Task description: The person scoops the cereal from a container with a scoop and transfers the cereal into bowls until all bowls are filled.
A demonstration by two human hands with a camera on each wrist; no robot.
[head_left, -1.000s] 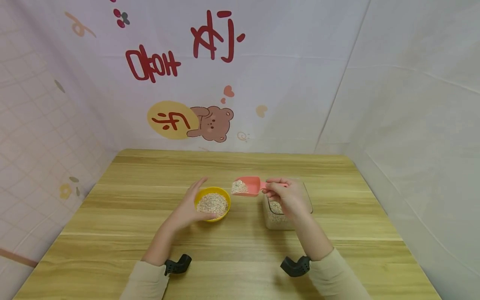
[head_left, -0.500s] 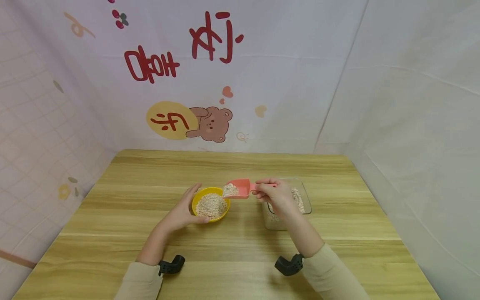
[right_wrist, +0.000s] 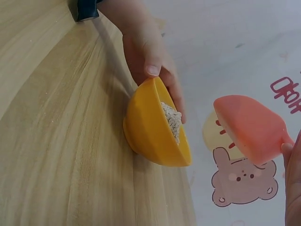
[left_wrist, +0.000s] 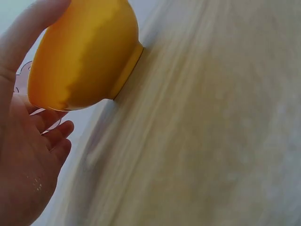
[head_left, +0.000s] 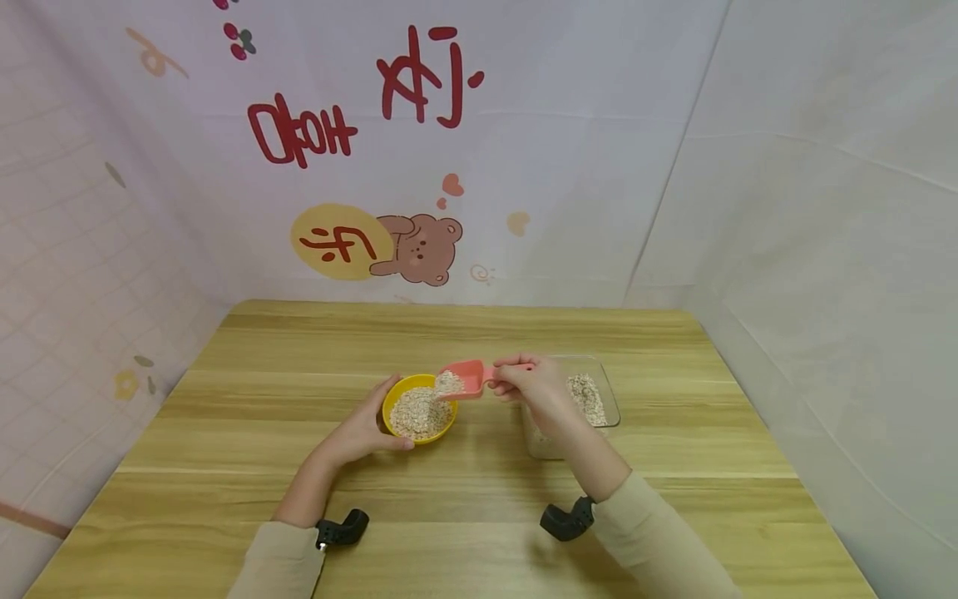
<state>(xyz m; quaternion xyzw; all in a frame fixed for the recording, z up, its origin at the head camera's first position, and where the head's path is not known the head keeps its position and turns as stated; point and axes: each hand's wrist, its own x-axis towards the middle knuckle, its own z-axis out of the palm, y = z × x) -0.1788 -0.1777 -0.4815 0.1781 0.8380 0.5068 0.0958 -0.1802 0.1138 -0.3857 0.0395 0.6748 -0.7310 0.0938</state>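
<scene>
A yellow bowl [head_left: 410, 381] heaped with oat flakes [head_left: 416, 416] stands on the table. My left hand [head_left: 365, 431] holds it from the left, thumb near its front and fingers round the far side; the left wrist view shows the bowl's wall [left_wrist: 89, 56] between them. My right hand [head_left: 535, 387] pinches the handle of a pink scoop [head_left: 471, 376]. Level in the head view, the scoop carries a small pile of oats [head_left: 449, 383] at its lip, which overlaps the bowl's right rim. From the right wrist view, the scoop's underside [right_wrist: 249, 127] is raised above the bowl.
Under my right forearm stands a clear square container [head_left: 545, 447] with more oats [head_left: 587, 399] inside. The wooden table [head_left: 464, 516] ends at a printed cloth backdrop [head_left: 561, 166]. Each wrist wears a black camera mount [head_left: 343, 529].
My right hand has carried the scoop left, from between the two vessels to over the bowl's right rim. My left hand has closed in on the bowl, which has shifted slightly left.
</scene>
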